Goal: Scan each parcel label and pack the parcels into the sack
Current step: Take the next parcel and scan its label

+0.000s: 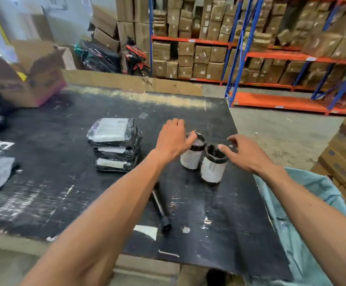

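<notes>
Two upright cylindrical parcels in black wrap with white labels stand side by side on the black table (64, 182). My left hand (173, 139) hovers over the far parcel (191, 155), its thumb touching the rim, fingers apart. My right hand (244, 151) is spread just above the near parcel (212, 168), thumb at its rim. Neither hand grips anything. A stack of three flat black parcels (115, 144) with white labels lies to the left. The pale blue sack (304, 213) hangs open at the table's right edge.
A black handheld scanner (160, 209) lies on the table near the front. An open cardboard box (29, 79) and dark bags sit at the far left. Shelving with boxes (250, 44) and stacked cartons (345, 151) stand behind and to the right.
</notes>
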Action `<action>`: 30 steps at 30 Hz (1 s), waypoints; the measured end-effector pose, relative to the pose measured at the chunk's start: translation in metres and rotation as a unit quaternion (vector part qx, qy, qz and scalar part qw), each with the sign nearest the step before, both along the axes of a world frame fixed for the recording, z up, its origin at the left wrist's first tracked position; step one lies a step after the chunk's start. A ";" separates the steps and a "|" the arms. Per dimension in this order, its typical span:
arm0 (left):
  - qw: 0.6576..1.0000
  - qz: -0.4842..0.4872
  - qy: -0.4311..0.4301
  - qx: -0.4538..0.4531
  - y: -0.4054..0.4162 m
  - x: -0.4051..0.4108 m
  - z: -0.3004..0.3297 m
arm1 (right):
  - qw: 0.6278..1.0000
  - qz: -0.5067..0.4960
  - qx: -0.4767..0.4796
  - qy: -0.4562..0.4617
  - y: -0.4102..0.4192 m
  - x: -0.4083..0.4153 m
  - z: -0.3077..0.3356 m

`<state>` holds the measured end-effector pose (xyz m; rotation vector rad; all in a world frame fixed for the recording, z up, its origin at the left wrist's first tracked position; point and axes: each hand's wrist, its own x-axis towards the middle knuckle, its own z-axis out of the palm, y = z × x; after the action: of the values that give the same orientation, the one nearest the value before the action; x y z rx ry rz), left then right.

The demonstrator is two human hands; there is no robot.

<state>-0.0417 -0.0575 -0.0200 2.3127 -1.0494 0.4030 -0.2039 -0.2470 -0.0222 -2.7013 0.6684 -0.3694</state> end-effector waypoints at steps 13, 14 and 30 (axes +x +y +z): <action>0.970 0.215 0.036 0.111 0.170 0.137 -0.010 | 0.978 0.099 0.034 0.179 0.171 0.109 -0.040; 0.966 0.228 0.059 0.109 0.172 0.140 -0.011 | 0.973 0.094 0.040 0.205 0.177 0.110 -0.049; 0.909 0.181 0.373 0.050 0.181 0.202 -0.015 | 0.907 0.048 0.391 0.151 0.192 0.094 -0.089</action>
<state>0.1601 0.1237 -0.0345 2.4196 -0.2681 -0.4017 -0.1097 -0.0553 -0.1116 -2.0031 0.5908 0.3037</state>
